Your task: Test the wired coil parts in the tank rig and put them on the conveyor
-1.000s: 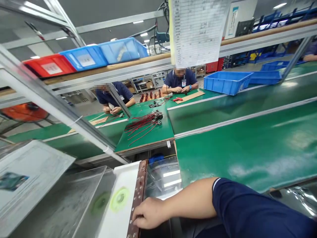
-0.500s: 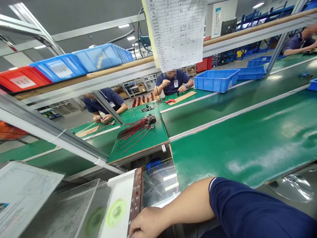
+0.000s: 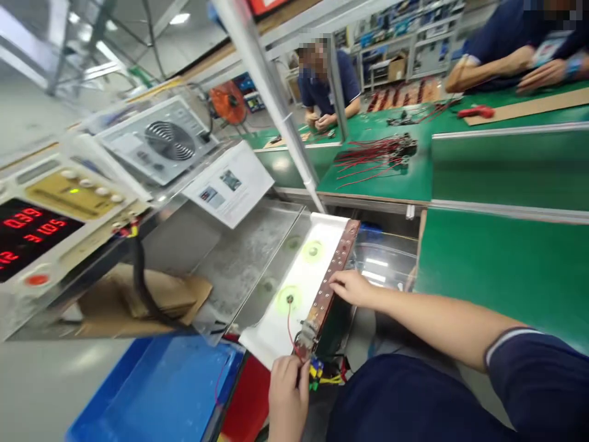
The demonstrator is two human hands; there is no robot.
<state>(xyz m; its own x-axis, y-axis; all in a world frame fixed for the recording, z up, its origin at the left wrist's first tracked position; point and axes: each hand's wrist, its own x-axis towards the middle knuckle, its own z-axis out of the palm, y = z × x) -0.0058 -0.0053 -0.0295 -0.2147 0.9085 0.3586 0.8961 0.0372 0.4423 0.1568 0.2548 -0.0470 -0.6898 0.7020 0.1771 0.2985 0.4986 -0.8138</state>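
A white board (image 3: 271, 328) carries round yellow-green discs. From the hub of the nearer disc (image 3: 289, 299), a red wire (image 3: 289, 325) runs down to my left hand (image 3: 288, 387), whose fingers are closed around its lower end. Beside those fingers are a small clamp-like fitting (image 3: 307, 334) and yellow, blue and green connectors (image 3: 316, 371). My right hand (image 3: 352, 287) rests at the brown strip (image 3: 341, 255) dotted with metal studs, along the board's right edge. Its fingers are bent together; anything between them is hidden. Another disc (image 3: 313, 250) lies farther up the board.
At left stands a meter with red digits (image 3: 32, 233), beside brown cardboard (image 3: 138, 301). A blue bin (image 3: 161, 387) sits below. Red-wired parts (image 3: 377, 153) lie on the green table (image 3: 501, 270). A white post (image 3: 271, 92) rises ahead; two co-workers sit beyond.
The view has swung left and down, bringing in the meter, the blue bin and my left hand. My right hand still touches the brown strip.
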